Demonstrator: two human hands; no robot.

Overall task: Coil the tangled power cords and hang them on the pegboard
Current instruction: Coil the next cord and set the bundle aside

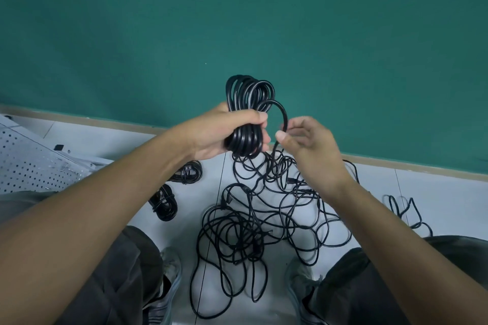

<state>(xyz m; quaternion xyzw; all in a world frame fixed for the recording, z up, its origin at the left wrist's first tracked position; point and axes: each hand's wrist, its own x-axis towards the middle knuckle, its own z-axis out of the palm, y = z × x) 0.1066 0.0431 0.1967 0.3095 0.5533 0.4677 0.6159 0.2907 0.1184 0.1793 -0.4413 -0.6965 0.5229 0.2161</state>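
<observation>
Two hands worked above the floor. L hand (211,134) had thumb & fingers wrapped tight round a thick coil of glossy black power cord (247,111), loops standing up above the fist and bunched below it. R hand (309,145) sat just beside it, thumb & forefinger pinching a single arched strand of the same black cord (280,111) that curved over from the coil; other fingers loosely curled.

Below the hands, cord ran down into a big tangled heap of thin black power cords (264,219) sprawled on the white tiled floor (435,192), between the person's two grey sneakers (171,266) & dark grey trouser legs (126,280). Two small finished black cord bundles (163,204) lay left of the heap, near the L forearm, one behind the other. A loose black cord end (406,211) lay well apart at right.

White perforated metal pegboard panel (29,163) lay low at far left, tilted; can't tell if it rested flat on floor. Teal painted wall (237,21) filled the upper view, w/ a tan baseboard strip (412,166) where wall met tiles.
</observation>
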